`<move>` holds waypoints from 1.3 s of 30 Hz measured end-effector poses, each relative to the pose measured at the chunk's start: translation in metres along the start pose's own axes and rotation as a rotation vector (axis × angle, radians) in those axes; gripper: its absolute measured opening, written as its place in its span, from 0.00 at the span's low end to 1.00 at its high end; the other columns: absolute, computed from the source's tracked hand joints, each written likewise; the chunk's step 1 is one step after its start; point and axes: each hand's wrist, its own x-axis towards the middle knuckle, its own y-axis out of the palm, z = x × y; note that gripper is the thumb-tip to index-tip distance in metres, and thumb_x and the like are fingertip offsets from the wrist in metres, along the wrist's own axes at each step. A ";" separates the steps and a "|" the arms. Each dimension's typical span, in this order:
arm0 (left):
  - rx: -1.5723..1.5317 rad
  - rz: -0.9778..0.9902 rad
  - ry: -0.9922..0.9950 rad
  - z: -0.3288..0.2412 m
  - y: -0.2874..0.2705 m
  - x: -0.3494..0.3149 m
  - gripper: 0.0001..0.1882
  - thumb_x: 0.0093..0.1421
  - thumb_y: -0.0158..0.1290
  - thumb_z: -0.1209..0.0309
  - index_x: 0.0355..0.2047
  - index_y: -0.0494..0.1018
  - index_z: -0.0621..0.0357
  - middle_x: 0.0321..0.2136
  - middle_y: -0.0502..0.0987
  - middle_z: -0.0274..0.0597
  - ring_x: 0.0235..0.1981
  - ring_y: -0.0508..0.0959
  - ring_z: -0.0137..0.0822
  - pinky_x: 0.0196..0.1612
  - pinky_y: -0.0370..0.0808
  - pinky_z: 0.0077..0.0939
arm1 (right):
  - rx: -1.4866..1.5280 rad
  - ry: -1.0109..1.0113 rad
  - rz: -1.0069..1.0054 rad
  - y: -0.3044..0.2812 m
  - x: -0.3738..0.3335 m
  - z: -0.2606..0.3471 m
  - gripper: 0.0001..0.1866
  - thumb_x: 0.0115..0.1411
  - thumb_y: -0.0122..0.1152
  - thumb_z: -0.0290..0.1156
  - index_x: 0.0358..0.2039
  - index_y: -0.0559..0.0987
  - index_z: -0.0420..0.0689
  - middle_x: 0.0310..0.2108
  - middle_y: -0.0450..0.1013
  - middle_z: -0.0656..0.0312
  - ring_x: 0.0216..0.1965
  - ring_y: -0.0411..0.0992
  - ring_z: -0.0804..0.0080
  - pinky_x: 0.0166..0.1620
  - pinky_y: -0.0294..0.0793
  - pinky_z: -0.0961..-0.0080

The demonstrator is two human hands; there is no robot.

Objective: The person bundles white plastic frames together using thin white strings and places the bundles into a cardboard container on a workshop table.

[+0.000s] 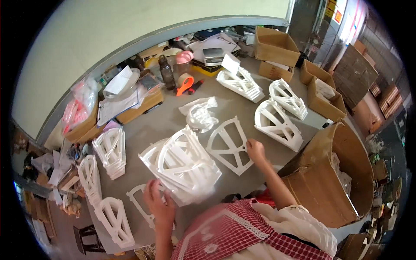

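My right hand (255,151) pinches the right edge of a flat white fan-shaped plastic frame (224,135), which lies or is held low over the grey table. At the near edge, my left hand (159,203) has its fingers curled over another single white fan-shaped frame (138,196); the palm hides part of it. Between the hands rises a pile of stacked white frames (184,162). Crumpled white plastic wrapping (201,117) sits just beyond the pile.
More frame stacks line the table's left side (110,151) and right side (277,123). A large open carton (312,186) stands at my right. Farther back are smaller cartons (277,45), a scale (213,55), a dark bottle (166,71) and an orange tape dispenser (185,83).
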 end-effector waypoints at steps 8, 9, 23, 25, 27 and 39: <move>0.075 0.033 0.136 -0.029 0.031 0.033 0.29 0.54 0.59 0.66 0.53 0.66 0.67 0.52 0.64 0.62 0.51 0.66 0.59 0.55 0.62 0.50 | -0.308 0.011 0.039 0.007 0.018 0.007 0.13 0.57 0.55 0.29 0.43 0.76 0.41 0.43 0.73 0.45 0.45 0.71 0.42 0.45 0.72 0.53; 0.127 0.007 0.133 -0.026 0.031 0.033 0.30 0.54 0.59 0.64 0.53 0.66 0.68 0.52 0.63 0.63 0.50 0.66 0.59 0.54 0.63 0.51 | -0.261 -0.075 -0.015 0.002 0.015 0.016 0.15 0.56 0.56 0.28 0.45 0.74 0.40 0.45 0.72 0.46 0.46 0.70 0.42 0.46 0.71 0.53; -0.027 0.133 -0.439 -0.007 0.015 0.020 0.27 0.56 0.54 0.69 0.57 0.63 0.54 0.24 0.78 0.45 0.27 0.80 0.45 0.34 0.74 0.40 | 0.372 -0.607 0.170 0.005 -0.024 0.164 0.10 0.58 0.59 0.36 0.31 0.75 0.41 0.27 0.75 0.49 0.31 0.74 0.47 0.37 0.73 0.55; -0.034 0.139 -0.425 -0.010 0.014 0.020 0.26 0.57 0.53 0.70 0.57 0.63 0.54 0.24 0.78 0.45 0.27 0.80 0.45 0.34 0.74 0.39 | 0.179 -0.577 0.276 -0.006 -0.028 0.179 0.13 0.58 0.59 0.39 0.32 0.76 0.41 0.27 0.75 0.49 0.31 0.74 0.47 0.37 0.73 0.55; -0.050 0.167 -0.388 -0.017 0.013 0.022 0.25 0.59 0.52 0.71 0.58 0.64 0.54 0.24 0.79 0.46 0.27 0.80 0.44 0.34 0.74 0.38 | 0.073 -0.517 0.380 -0.013 -0.027 0.188 0.16 0.58 0.59 0.42 0.33 0.75 0.40 0.28 0.76 0.49 0.32 0.75 0.46 0.37 0.74 0.55; -0.162 0.069 -0.265 -0.026 0.028 0.010 0.26 0.58 0.49 0.79 0.59 0.62 0.62 0.32 0.76 0.45 0.34 0.77 0.44 0.41 0.73 0.37 | 0.132 -0.311 0.348 0.008 -0.009 0.145 0.10 0.60 0.49 0.31 0.39 0.71 0.40 0.38 0.75 0.45 0.39 0.74 0.43 0.41 0.73 0.51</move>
